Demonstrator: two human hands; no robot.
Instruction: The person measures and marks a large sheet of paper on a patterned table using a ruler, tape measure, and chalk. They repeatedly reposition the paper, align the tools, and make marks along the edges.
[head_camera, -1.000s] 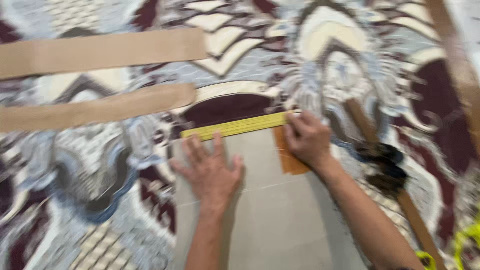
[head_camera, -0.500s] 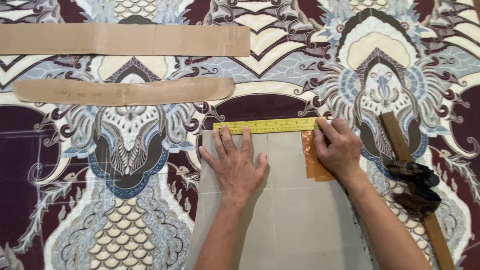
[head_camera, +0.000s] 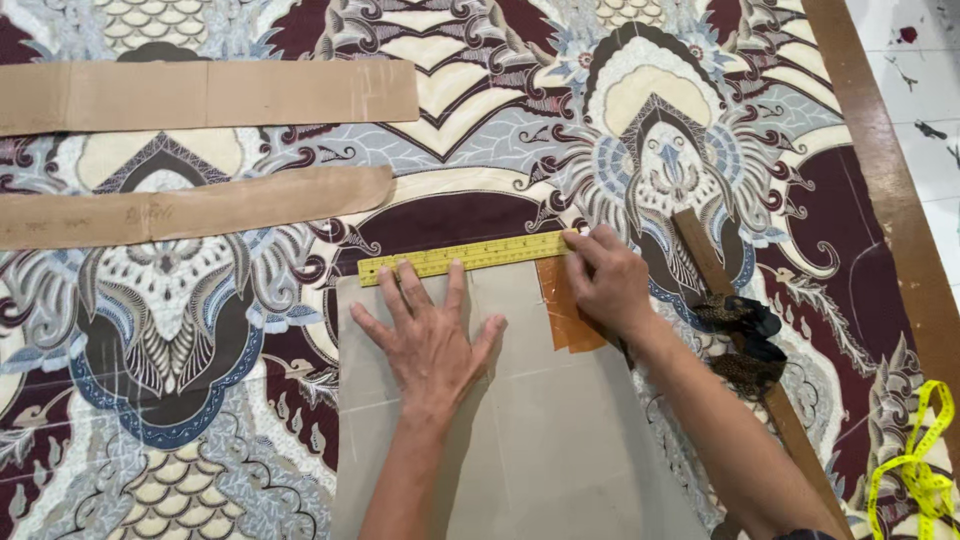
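My left hand (head_camera: 430, 340) lies flat, fingers spread, on a grey paper pattern piece (head_camera: 560, 440) spread over patterned batik fabric (head_camera: 200, 330). Its fingertips touch a yellow ruler (head_camera: 465, 257) laid along the pattern's top edge. My right hand (head_camera: 605, 280) rests at the ruler's right end, fingers closed; something small and pale shows at the fingertips, too small to identify. An orange translucent strip (head_camera: 568, 318) lies under that hand.
Two long brown cardboard pattern strips (head_camera: 210, 95) (head_camera: 200, 205) lie at the upper left. A wooden stick (head_camera: 720, 270) with dark scissors (head_camera: 745, 335) on it runs down the right. A yellow tape measure (head_camera: 915, 470) sits at the lower right, near white tiled floor (head_camera: 920, 80).
The view has shifted and steadied over the fabric. Both hands stay on the pattern and ruler in nearly the same pose.
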